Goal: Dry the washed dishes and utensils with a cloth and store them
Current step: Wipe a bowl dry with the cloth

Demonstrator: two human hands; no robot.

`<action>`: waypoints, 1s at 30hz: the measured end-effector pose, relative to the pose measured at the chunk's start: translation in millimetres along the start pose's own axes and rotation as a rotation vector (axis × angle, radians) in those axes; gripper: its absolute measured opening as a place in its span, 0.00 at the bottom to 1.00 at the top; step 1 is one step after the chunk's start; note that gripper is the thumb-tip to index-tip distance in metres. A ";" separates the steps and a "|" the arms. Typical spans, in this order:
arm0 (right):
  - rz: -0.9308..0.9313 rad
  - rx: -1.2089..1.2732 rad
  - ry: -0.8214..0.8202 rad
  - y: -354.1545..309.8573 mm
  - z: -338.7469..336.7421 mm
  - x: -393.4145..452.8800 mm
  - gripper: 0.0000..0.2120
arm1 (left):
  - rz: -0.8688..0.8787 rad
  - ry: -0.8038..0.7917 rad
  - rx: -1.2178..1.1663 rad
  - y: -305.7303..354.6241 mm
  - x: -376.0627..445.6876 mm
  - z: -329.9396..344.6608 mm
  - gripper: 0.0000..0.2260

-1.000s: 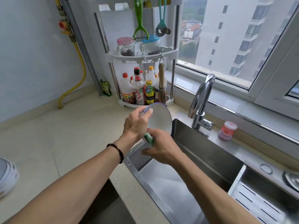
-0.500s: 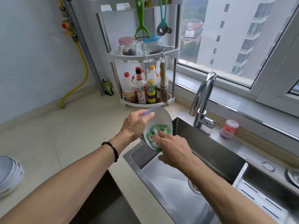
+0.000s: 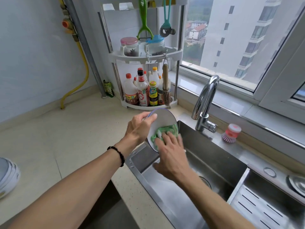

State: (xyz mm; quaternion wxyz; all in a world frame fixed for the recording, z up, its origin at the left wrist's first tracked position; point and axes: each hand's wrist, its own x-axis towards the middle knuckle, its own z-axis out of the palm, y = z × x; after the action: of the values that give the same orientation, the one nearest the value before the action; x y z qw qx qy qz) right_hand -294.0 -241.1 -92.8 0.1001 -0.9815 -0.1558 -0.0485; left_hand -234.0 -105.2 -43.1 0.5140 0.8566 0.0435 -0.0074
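Observation:
A white plate (image 3: 163, 118) with a blue rim stands tilted on edge over the sink's left corner. My left hand (image 3: 138, 128) grips its upper left rim, thumb over the edge. A green cloth (image 3: 166, 130) lies against the plate's face. My right hand (image 3: 171, 152) presses the cloth onto the plate with straight fingers. The plate's lower part is hidden behind my right hand.
A steel sink (image 3: 214, 162) with a tap (image 3: 204, 103) lies below. A pink dish brush (image 3: 231, 133) sits on the sink ledge. A corner rack (image 3: 148, 57) holds bottles and jars. Stacked bowls (image 3: 8, 176) stand on the beige counter (image 3: 66, 138) at far left.
My right hand moved the cloth from the plate's lower edge up onto its face. The plate stayed tilted in my left hand.

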 end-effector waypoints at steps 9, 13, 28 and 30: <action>-0.260 -0.047 -0.014 27.6 7.4 2.2 0.31 | -0.114 -0.217 -0.007 -11.2 4.4 -18.2 0.13; -0.149 0.246 -0.150 -2.4 1.7 -0.2 0.19 | -0.091 -0.135 0.008 -14.6 5.3 -10.0 0.22; -0.137 0.355 0.162 -7.1 -3.9 20.0 0.12 | -0.117 0.019 -0.377 -4.7 -6.2 13.6 0.23; -0.142 0.288 -0.036 -4.0 -5.7 16.2 0.21 | -0.062 -0.039 -0.250 -1.5 -4.0 4.1 0.20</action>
State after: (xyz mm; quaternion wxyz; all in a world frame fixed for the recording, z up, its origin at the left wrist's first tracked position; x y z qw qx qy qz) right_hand -280.3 -233.7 -84.5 0.2331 -0.9442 -0.2320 -0.0149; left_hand -237.9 -108.4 -46.2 0.6172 0.7837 0.0607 -0.0346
